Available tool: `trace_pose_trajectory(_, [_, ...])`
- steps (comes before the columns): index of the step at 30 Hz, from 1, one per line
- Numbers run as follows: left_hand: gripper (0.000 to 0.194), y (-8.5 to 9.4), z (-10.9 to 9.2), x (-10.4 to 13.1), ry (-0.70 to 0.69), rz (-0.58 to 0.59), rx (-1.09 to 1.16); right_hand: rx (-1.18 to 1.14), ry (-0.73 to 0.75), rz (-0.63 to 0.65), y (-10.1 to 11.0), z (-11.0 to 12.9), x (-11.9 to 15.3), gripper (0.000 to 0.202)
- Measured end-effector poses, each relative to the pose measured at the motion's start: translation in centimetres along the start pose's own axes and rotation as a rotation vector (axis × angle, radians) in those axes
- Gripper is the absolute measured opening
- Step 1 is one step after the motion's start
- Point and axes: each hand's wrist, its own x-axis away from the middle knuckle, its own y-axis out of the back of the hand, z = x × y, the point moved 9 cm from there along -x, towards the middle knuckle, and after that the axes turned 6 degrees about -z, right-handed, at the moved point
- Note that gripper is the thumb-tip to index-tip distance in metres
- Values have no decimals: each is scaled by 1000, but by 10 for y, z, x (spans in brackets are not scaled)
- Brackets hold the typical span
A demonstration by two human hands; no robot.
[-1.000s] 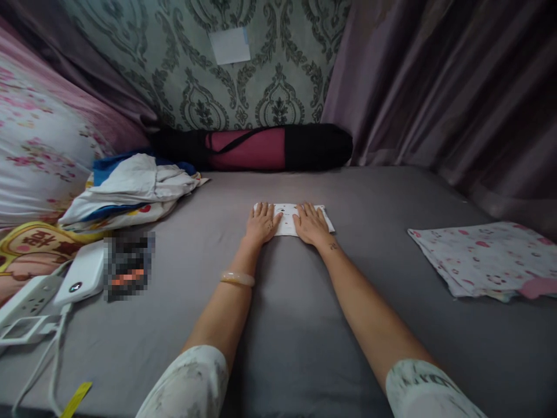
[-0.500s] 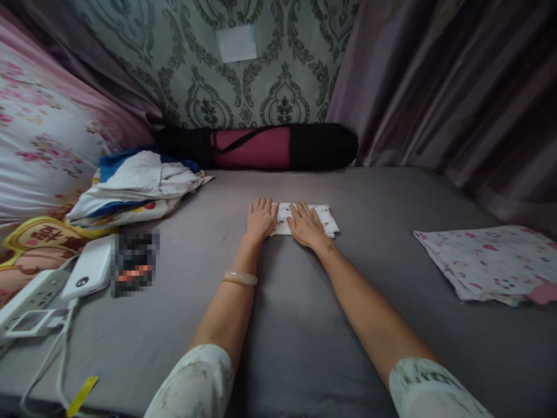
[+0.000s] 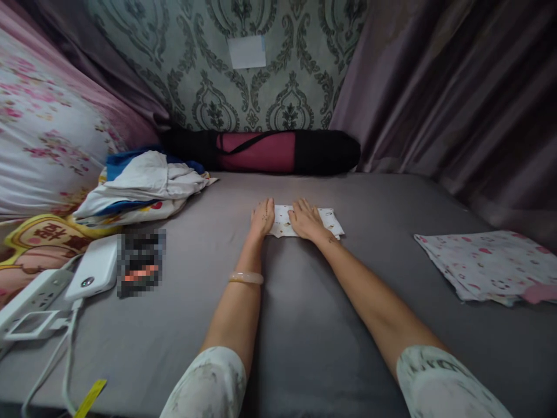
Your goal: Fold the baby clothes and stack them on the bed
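Note:
A small folded white cloth [image 3: 282,216] with a fine print lies on the grey bed sheet, partly covered by my hands. My left hand [image 3: 263,216] stands on its side along the cloth's left edge, fingers stretched out and close together. Across the middle of the cloth rests my right hand [image 3: 307,219], palm down with its fingers extended. Neither hand grips anything. A pale bangle [image 3: 246,278] circles my left forearm.
To the right lies a larger folded printed cloth [image 3: 487,261]. Crumpled clothes [image 3: 148,186], a white power bank [image 3: 96,267] with cables and a power strip [image 3: 37,296] are on the left. A black and maroon long bag [image 3: 261,152] lines the back wall.
My left hand has turned from lying flat to standing on its side at the cloth's left edge. The right hand's fingers have drawn closer together. The view has shifted slightly.

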Motion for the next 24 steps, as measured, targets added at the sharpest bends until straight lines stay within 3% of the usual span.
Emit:
trace_pose_trajectory(8, [69,10,13,-6,26,-83,175,52,-4,-111,-19,13,0,54])
trace_pose_trajectory(15, [73,11,20,-11,71,-87,243,54,-22,-67,-14,13,-6,54])
trace_pose_trajectory(24, [73,20,20,-8,87,-90,219,31,0,-92,-24,38,-18,57])
